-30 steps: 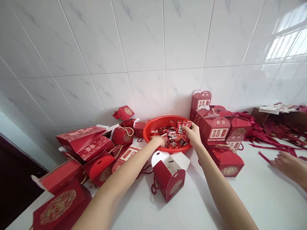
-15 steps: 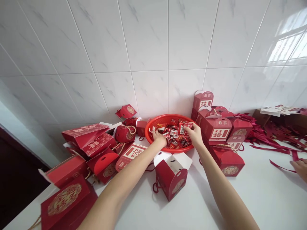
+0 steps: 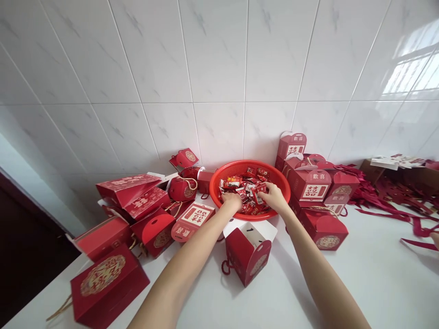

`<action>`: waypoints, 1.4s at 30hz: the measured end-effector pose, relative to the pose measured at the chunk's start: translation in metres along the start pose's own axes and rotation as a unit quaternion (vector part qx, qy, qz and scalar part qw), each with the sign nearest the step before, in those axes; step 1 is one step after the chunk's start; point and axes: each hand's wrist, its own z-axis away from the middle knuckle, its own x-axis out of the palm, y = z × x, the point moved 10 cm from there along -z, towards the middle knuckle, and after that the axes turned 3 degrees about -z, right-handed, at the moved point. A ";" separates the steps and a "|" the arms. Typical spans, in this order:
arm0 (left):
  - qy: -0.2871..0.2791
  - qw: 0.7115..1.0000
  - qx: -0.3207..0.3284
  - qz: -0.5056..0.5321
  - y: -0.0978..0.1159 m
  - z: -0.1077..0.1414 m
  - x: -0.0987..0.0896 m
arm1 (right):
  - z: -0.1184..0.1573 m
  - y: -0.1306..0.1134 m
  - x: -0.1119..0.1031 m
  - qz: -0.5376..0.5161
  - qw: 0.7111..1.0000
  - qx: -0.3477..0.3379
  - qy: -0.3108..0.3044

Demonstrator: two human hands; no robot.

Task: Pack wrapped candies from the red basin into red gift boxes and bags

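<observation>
Right hand (image 3: 273,197): pinching red-wrapped sweet (image 3: 259,193); left hand (image 3: 233,200): among sweets, grasp unclear; both inside red basket (image 3: 215,186).

Illumination: moderately bright, diffuse. Barred window glare, reflected in the glossy wall tiles (image 3: 219,68), is washed out at upper right. Soft, pale shadows lie on the white table (image 3: 274,301); beyond its left edge, the lower-left corner is near black. Tile lines splay toward the frame edges: wide-angle distortion. Small print on the packets (image 3: 233,182) is unresolved.
</observation>
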 end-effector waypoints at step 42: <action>-0.035 0.999 0.013 0.028 0.002 0.029 -0.012 | 0.031 -0.022 0.039 0.298 0.934 0.005 -0.198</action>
